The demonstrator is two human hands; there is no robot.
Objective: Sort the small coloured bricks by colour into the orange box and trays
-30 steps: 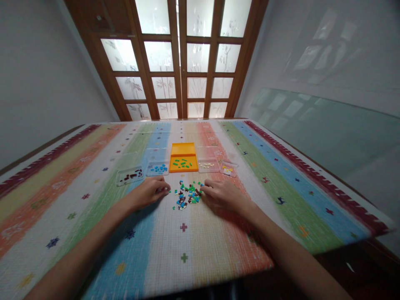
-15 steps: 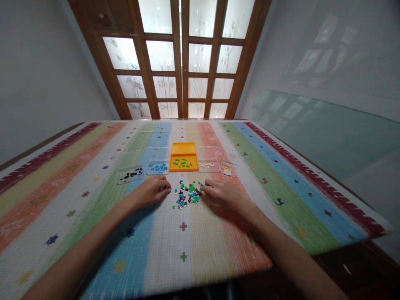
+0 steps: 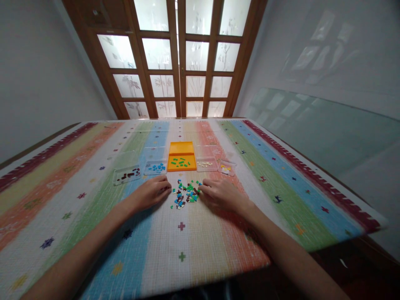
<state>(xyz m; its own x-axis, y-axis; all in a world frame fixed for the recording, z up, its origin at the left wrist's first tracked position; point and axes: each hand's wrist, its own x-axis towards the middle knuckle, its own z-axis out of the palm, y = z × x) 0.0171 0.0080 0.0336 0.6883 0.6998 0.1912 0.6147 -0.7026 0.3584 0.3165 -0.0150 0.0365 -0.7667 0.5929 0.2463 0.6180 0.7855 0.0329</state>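
Note:
A loose pile of small toy building bricks in green, blue, brown and white lies on the tablecloth between my hands. My left hand rests at the pile's left edge, its fingers curled and closed; whatever they may hold is hidden. At the right edge, my right hand has thumb and fingers pinched together, touching or almost touching the outermost bricks. Whether a brick is in that pinch is too small to tell.
Beyond the pile stand a clear box of brown bricks, a clear box of blue bricks, an orange open case with green bricks, a clear box of whitish bricks and a small box of yellow and white bricks.
The view has shifted slightly, so the table and boxes sit a little farther left. My left hand is slightly closer to the pile; my right hand stays at its right edge.

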